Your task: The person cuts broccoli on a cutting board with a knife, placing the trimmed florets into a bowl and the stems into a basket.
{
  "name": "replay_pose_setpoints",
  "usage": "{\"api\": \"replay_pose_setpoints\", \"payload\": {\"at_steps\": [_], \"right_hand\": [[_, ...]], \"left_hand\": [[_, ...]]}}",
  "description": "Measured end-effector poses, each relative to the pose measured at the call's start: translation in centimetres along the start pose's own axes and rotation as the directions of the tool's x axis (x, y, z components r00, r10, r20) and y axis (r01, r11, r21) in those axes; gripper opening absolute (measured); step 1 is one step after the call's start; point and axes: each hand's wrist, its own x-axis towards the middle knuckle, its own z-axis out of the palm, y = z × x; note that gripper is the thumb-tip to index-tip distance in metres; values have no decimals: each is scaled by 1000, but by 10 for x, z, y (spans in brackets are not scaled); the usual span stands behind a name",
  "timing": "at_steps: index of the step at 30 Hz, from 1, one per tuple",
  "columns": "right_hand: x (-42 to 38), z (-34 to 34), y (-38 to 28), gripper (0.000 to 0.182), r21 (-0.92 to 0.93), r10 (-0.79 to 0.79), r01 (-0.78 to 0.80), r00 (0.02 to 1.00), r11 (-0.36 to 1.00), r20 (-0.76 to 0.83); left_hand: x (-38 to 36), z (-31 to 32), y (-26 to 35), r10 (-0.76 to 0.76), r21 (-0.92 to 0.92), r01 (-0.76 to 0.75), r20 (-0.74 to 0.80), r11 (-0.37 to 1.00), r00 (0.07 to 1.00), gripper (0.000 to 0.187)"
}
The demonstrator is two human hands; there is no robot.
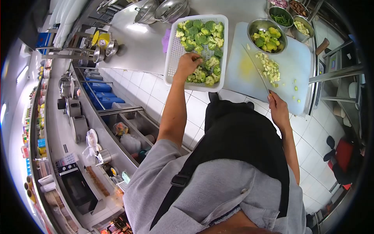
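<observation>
My left hand (188,65) reaches into a white perforated plastic basket (168,74) of broccoli florets (200,38). Its fingers are curled together among the florets, and what they pinch is hidden. My right hand (278,106) is closed round the handle of a knife (258,70), whose blade lies pointing away across the white cutting board (237,80). Just right of the blade is a pile of chopped pale green stem pieces (269,69). Behind the pile, a steel bowl (250,28) holds green and yellowish florets.
Small containers of chopped green vegetable (281,19) and pale pieces (302,28) stand at the back right. Steel bowls (171,11) sit behind the basket, with a purple cloth (166,41) at its left. A person in dark shoes (330,148) is at the far right.
</observation>
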Motion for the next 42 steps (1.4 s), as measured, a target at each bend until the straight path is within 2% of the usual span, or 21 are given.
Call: {"api": "replay_pose_setpoints", "payload": {"at_steps": [4, 5, 7, 10, 13, 16, 17, 20, 23, 29, 35, 42], "right_hand": [[0, -2, 1, 39, 15, -8, 8, 1000, 1000, -11], [0, -2, 2, 39, 20, -14, 14, 1000, 1000, -9], [1, 0, 7, 38, 30, -14, 14, 1000, 999, -17], [2, -1, 11, 36, 21, -68, 68, 997, 997, -25], [2, -5, 8, 35, 10, -57, 57, 998, 998, -14], [1, -8, 4, 35, 16, -72, 72, 997, 997, -9], [2, -8, 3, 35, 14, -71, 71, 997, 997, -2], [3, -5, 9, 34, 51, -54, 54, 999, 997, 2], [2, -5, 10, 35, 100, -22, 20, 999, 995, 28], [-5, -5, 7, 35, 164, 0, -11, 998, 986, 68], [-5, -6, 5, 35, 157, -19, 6, 996, 988, 86], [-1, -2, 7, 33, 138, -51, 43, 997, 989, 53]], "left_hand": [[-13, 2, 19, -74, -282, 28, -152, 959, 986, 28], [-19, 6, 27, -107, -493, 14, -162, 870, 981, 27], [-33, 24, 51, -170, -828, -21, -140, 560, 976, 25], [-65, 33, 128, 2, -802, 16, 22, 596, 1000, 28], [-78, 73, 168, 40, -763, 109, 173, 637, 984, 34], [-86, 118, 172, -30, -644, 197, 260, 739, 965, 38], [-87, 132, 170, -5, -635, 96, 144, 766, 990, 37], [-90, 143, 165, 155, -306, -168, -67, 937, 986, 38], [-90, 134, 173, 149, -144, -142, 35, 979, 988, 39], [-83, 140, 167, 29, -324, 2, 89, 946, 996, 36], [-83, 139, 176, -71, -418, 123, 139, 900, 988, 30], [-80, 141, 174, -65, -444, 126, 149, 887, 987, 27]]}}
